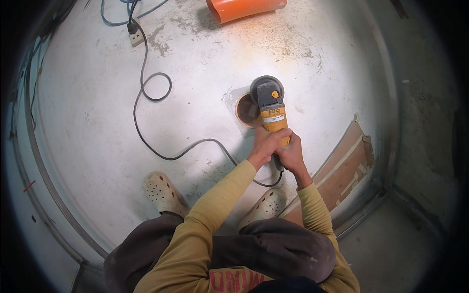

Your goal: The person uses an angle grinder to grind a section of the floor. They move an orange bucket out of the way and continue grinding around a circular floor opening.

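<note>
Both of my hands grip a yellow and black angle grinder [273, 115]. My left hand [266, 144] wraps the body from the left side, and my right hand [292, 154] closes round it farther back. The grinder's dark round head points away from me, over the far right edge of a round hole [247, 111] in the white floor. Grey, scraped floor surrounds this hole, and its rim looks orange-brown. Whether the disc touches the rim, I cannot tell. A black power cord [207, 141] runs from the grinder's rear across the floor to the left.
The cord loops toward a white socket block [137, 38] at the far left, near a blue cable [110, 22]. An orange pipe [244, 9] lies at the far edge. Torn brown cardboard [342, 166] is on the right. My shoes [163, 192] are close by.
</note>
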Demonstrator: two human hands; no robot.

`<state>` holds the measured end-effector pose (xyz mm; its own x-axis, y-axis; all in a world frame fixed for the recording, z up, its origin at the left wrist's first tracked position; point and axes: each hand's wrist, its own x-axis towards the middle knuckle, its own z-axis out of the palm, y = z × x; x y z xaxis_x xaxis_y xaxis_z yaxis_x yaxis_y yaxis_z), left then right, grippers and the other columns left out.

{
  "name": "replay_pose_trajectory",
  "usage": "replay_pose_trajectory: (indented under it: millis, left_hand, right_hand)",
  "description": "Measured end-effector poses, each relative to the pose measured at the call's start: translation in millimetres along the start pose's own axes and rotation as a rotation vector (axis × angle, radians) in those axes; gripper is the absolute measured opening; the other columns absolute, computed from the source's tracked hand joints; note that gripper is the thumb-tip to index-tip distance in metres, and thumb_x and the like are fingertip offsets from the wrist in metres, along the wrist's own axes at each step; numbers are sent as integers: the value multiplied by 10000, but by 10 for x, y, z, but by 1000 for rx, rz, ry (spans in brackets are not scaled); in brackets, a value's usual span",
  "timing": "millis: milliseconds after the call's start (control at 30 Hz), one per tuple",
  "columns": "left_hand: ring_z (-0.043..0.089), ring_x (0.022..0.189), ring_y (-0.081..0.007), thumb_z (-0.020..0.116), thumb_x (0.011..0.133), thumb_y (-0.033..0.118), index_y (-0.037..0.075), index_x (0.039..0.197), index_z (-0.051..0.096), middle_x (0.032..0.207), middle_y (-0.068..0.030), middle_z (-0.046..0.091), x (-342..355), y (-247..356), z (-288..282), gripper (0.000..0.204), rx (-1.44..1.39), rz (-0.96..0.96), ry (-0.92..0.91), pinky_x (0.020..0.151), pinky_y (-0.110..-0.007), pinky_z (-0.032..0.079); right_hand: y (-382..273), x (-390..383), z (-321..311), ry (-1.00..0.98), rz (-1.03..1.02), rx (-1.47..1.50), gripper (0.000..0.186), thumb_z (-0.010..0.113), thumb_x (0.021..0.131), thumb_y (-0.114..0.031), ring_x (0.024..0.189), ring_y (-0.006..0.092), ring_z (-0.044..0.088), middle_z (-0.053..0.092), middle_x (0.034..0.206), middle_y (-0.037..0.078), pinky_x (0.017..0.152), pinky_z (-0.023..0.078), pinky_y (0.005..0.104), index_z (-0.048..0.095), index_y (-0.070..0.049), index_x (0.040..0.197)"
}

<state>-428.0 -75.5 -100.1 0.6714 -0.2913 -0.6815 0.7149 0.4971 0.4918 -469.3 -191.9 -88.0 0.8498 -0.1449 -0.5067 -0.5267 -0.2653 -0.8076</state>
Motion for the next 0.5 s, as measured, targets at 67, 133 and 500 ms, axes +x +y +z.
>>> replay_pose_trajectory:
  millis: [67,133,500]
  left_hand:
    - [735,844,-191,826,829,64,-39,1057,717,980,-109,744,8,-18,-1,273,7,0,-9,734,-336,598]
    - [736,853,-190,824,830,61,-34,1069,713,986,-103,743,10,-32,3,281,24,-6,-16,746,-337,597]
    - [723,869,-186,836,813,83,-21,1088,694,1004,-93,731,-22,-52,41,326,57,-46,-38,762,-344,587]
  right_hand:
    - [-13,-11,-8,10,-12,-20,501,853,774,-197,967,194,695,747,1064,151,877,561,353,656,56,1158]
    - [-19,-20,-15,16,-16,-26,499,853,776,-200,964,191,693,747,1060,150,874,560,351,655,58,1155]
    - [51,-90,-35,39,36,23,480,839,791,-174,968,173,682,739,1066,130,864,560,335,646,55,1166]
